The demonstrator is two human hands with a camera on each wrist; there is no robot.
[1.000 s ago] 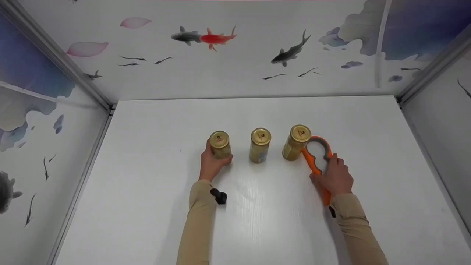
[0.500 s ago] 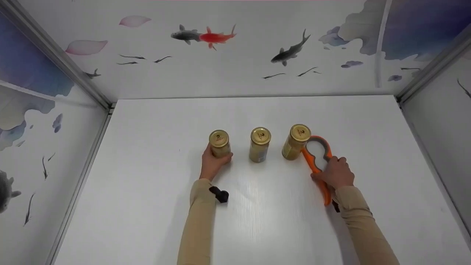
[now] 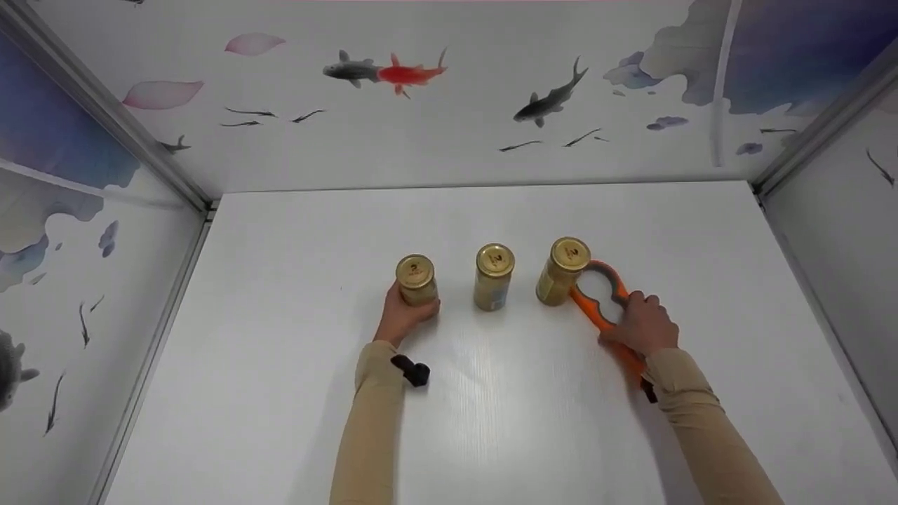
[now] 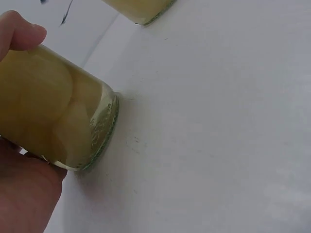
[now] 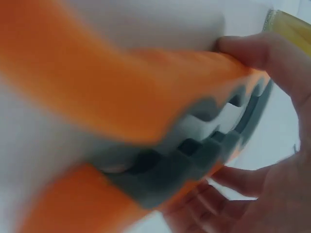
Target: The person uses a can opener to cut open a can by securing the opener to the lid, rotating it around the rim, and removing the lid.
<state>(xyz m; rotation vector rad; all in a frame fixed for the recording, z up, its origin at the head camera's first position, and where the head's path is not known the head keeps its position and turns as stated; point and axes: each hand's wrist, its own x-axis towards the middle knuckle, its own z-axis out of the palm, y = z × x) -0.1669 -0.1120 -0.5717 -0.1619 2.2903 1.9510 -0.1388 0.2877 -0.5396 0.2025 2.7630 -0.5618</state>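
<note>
My left hand (image 3: pixel 405 315) grips the leftmost glass jar (image 3: pixel 415 272), which has a gold lid. Pale rounded pieces in liquid show through this jar's glass (image 4: pixel 53 107) in the left wrist view; I cannot tell whether its base touches the table. In my right hand (image 3: pixel 644 326) is an orange jar opener (image 3: pixel 588 306) with grey toothed inner edges. Its looped end lies right beside the rightmost jar (image 3: pixel 561 270); whether they touch is unclear. Fingers and thumb wrap both handles of the opener (image 5: pixel 194 73) in the right wrist view. A middle jar (image 3: pixel 494 277) stands upright between the others.
All of this is on a white table (image 3: pixel 477 421). A white back wall (image 3: pixel 456 154) painted with fish rises behind it, with side walls at left and right. A black wrist camera (image 3: pixel 412 370) is strapped at the left cuff.
My left hand has drawn the leftmost jar slightly nearer to me. My right hand has shifted a little to the right, swinging the opener's handle end outward. The other jars stay put.
</note>
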